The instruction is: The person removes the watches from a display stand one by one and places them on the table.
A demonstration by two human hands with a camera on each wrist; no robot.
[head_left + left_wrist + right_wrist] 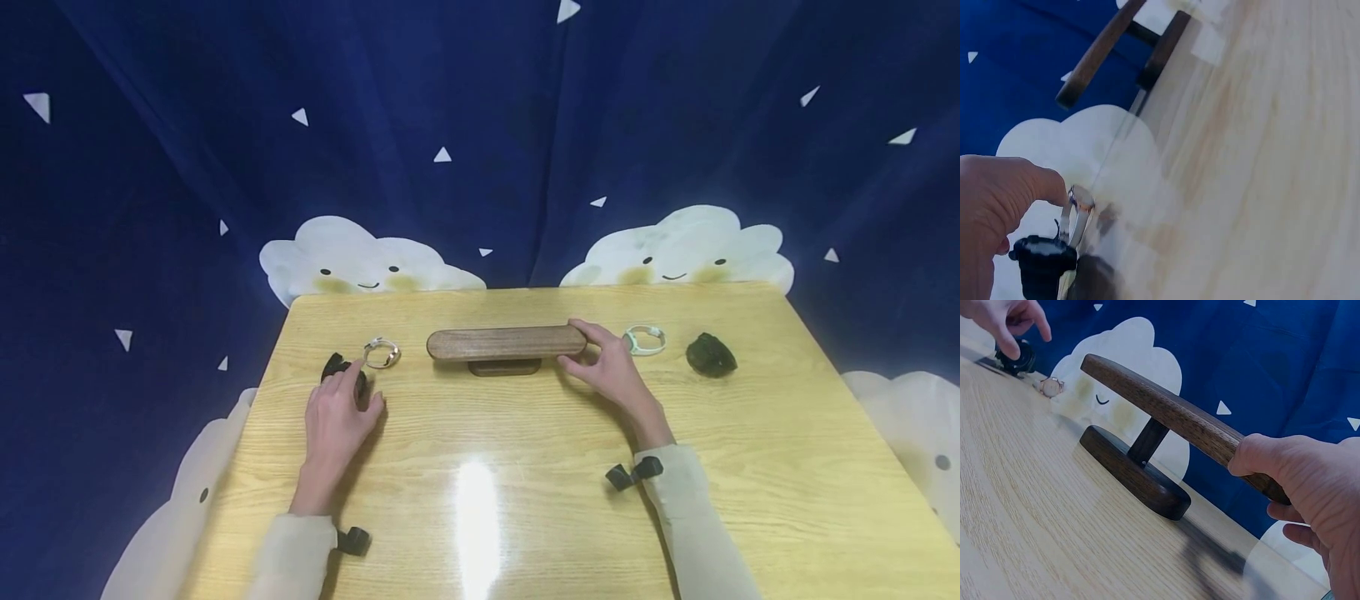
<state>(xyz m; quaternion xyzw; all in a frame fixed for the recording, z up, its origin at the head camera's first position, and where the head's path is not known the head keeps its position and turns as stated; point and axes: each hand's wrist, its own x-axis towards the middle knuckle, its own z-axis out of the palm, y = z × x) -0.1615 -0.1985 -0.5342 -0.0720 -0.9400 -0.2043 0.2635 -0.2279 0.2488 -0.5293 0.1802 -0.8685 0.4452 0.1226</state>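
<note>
A dark wooden T-shaped display stand (pixel 506 343) stands upright near the back of the table, with a long rounded bar on a short post and oval base (pixel 1135 472). My right hand (pixel 611 371) holds the bar's right end, thumb in front and fingers behind. Over at the left, my left hand (pixel 337 417) hovers with spread fingers above a black watch (pixel 1044 265), partly hidden under them in the head view. Just beyond it lies a watch with a light band and rose-gold case (pixel 382 353); whether a fingertip touches either watch I cannot tell.
Right of the stand, a pale mint watch (pixel 647 340) lies close to my right hand. Farther right sits a dark, rounded object (pixel 711 356), its kind unclear. A navy curtain (pixel 480 125) with white clouds hangs behind the wooden table (pixel 555 500).
</note>
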